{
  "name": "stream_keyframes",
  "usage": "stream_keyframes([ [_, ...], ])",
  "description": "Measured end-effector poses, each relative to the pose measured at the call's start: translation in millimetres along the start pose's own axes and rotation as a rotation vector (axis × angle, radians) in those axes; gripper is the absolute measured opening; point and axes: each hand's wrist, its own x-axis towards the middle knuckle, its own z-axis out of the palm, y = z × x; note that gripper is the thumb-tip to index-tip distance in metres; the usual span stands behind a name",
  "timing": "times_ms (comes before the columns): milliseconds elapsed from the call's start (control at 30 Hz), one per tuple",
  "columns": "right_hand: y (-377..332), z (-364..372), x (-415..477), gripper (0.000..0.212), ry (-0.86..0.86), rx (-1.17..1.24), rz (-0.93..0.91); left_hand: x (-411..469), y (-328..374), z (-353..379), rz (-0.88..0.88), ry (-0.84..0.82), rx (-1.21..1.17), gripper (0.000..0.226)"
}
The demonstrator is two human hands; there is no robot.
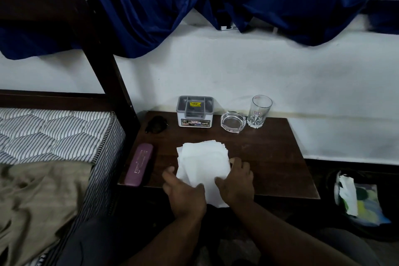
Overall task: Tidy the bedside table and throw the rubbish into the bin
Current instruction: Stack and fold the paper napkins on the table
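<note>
Your left hand [183, 192] and right hand [235, 181] both grip the tissues [205, 162] overhanging the worktop [269, 157]; lift unevenly and loose sheets probably slip out.

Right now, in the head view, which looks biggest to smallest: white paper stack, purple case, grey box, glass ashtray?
1. The stack of white paper sheets, nearest the camera.
2. The grey-and-white plastic box and the purple rectangular case: too alike to rank.
3. The round clear glass ashtray.

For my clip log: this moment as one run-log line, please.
left hand: holds tissue stack | right hand: holds tissue stack | stack: bedside table front edge | bin: rubbish inside
</note>
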Motion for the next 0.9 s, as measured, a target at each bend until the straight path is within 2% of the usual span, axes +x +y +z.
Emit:
stream_keyframes([
  [100,1.2,2.3,2.2,0.071,0.021,0.082,0.075,-2.7,3.3,-1.8,0.117,-0.067,0.017,0.091],
  [200,4.6,4.0,6.3,0.070,0.043,0.142,0.091,-0.8,6.6,-2.2,0.128,-0.164,0.025,0.092],
  [333,4.6,2.0,16.0,0.073,0.083,0.275,0.165,4.0,18.6,-4.0,0.200,-0.259,-0.134,0.083],
  [400,0.8,-6.1,22.5,0.079,0.042,0.378,0.173,7.2,26.5,-5.6,0.273,-0.297,-0.209,0.080],
  [500,-10.2,-22.5,32.1,0.076,-0.143,0.846,0.220,19.0,37.4,-8.3,0.336,-0.379,-0.283,0.074],
  [567,-14.8,-30.0,36.9,0.063,-0.302,1.157,0.229,30.2,42.3,-10.2,0.336,-0.428,-0.362,0.067],
  [667,-16.5,-36.9,41.8,0.043,-0.421,1.368,0.175,50.8,44.3,-11.7,0.299,-0.413,-0.343,0.057],
  [767,-16.7,-31.1,50.1,0.043,-0.302,1.246,0.190,73.9,33.7,-11.0,0.211,-0.384,-0.212,0.056],
  [900,-17.3,-10.2,57.6,0.060,-0.128,0.817,0.219,88.0,12.8,-6.3,0.082,-0.351,0.004,0.060],
])
